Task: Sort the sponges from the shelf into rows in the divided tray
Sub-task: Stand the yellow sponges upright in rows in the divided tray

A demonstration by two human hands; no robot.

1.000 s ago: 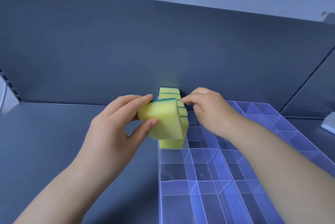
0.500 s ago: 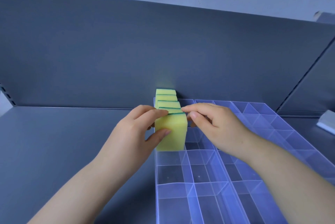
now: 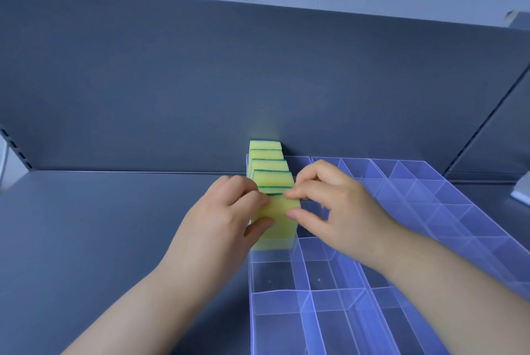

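Note:
A row of several yellow sponges with green edges (image 3: pixel 268 166) stands upright in the left column of the clear divided tray (image 3: pixel 338 291). The nearest sponge (image 3: pixel 282 225) stands at the front of that row. My left hand (image 3: pixel 220 228) holds it from the left, fingers over its top and thumb on its front face. My right hand (image 3: pixel 329 211) pinches its top right corner, thumb on the front face. The sponge's lower part sits down in a tray compartment.
The tray lies on a grey shelf (image 3: pixel 100 240) against a grey back panel (image 3: pixel 258 82). Its other compartments hold nothing. A pale object (image 3: pixel 522 194) shows at the far right edge.
The sponge went from tilted in my left hand above the row to upright at the row's front. Both hands have come down onto it, with my right hand now pinching its corner.

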